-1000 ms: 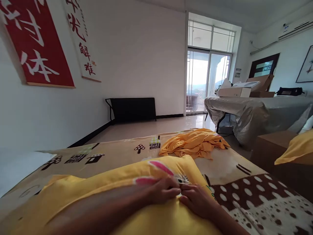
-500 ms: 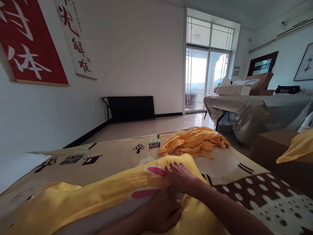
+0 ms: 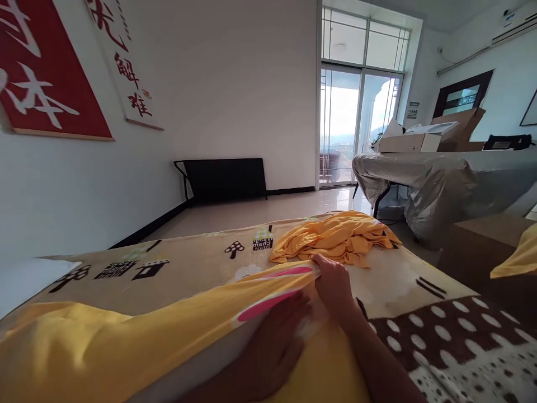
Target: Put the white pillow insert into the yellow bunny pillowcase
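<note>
A yellow cloth (image 3: 168,319) with pink-and-white oval prints stretches across the lower part of the view. My right hand (image 3: 335,285) is closed on its far edge, pulling the fabric taut into a point beside the prints. Below and to the left, my left hand (image 3: 277,347) lies on the cloth with fingers stretched forward, partly in shadow and slightly smeared. A greyish-white area of the fabric (image 3: 201,364) shows beneath the left forearm. Beyond my right hand, a crumpled orange cloth (image 3: 335,238) rests on the patterned blanket (image 3: 201,254).
At the right stands a table draped in plastic sheeting (image 3: 444,173), holding an opened carton (image 3: 409,143) and a black bag (image 3: 507,141). A brown box (image 3: 482,240) is at the right, with yellow fabric (image 3: 518,254) over it. A black folded panel (image 3: 224,180) leans on the wall.
My right hand has lifted slightly and moved right, drawing the yellow cloth's edge tight. My left hand has uncurled, its fingers now extended. The view has shifted a little.
</note>
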Demonstrator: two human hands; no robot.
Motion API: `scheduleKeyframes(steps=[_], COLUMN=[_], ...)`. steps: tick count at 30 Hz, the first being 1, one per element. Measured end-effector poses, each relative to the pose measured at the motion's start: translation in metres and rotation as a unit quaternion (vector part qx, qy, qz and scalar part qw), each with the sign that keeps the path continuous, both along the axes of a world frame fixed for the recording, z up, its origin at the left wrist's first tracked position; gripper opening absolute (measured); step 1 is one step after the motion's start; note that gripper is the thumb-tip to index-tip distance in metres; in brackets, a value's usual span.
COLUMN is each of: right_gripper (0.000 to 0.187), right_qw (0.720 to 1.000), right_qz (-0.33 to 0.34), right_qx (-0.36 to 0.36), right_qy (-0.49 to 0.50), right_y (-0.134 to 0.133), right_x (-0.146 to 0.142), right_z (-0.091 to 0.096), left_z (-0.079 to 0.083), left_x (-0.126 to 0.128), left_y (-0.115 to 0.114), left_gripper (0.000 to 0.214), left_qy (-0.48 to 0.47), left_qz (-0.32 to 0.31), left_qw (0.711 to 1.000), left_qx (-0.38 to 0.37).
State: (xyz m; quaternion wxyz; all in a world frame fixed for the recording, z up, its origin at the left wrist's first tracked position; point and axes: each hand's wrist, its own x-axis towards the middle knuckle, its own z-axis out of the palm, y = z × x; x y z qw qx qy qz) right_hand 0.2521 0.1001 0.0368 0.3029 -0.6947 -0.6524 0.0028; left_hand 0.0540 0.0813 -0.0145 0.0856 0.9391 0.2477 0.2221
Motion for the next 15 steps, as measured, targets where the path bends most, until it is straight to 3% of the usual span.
scheduleKeyframes(steps=[4,6,9,12,15], right_gripper=[0.032,0.030,0.023,0.017,0.015], right_qw=[0.994,0.985,0.973,0.967,0.965], right_qz=[0.041,0.066,0.097,0.109,0.116], right_qx=[0.027,0.057,0.084,0.080,0.064], right_qy=[0.100,0.146,0.193,0.215,0.226], right_y=[0.011,0.014,0.013,0.009,0.008], right_x=[0.006,0.009,0.013,0.019,0.027], right_z=[-0.009,-0.011,-0.007,-0.002,-0.002], left_z=[0.026,0.045,0.067,0.067,0.046], left_x=[0.010,0.018,0.039,0.066,0.084], left_y=[-0.002,-0.001,0.010,0.029,0.045], left_gripper=[0.039,0.038,0.031,0.012,0.018], left_qy=[0.052,0.083,0.234,0.322,0.276], left_qz=[-0.011,-0.023,-0.028,-0.043,-0.056], left_qw=[0.988,0.981,0.955,0.926,0.930], left_qx=[-0.146,-0.174,-0.181,-0.193,-0.237])
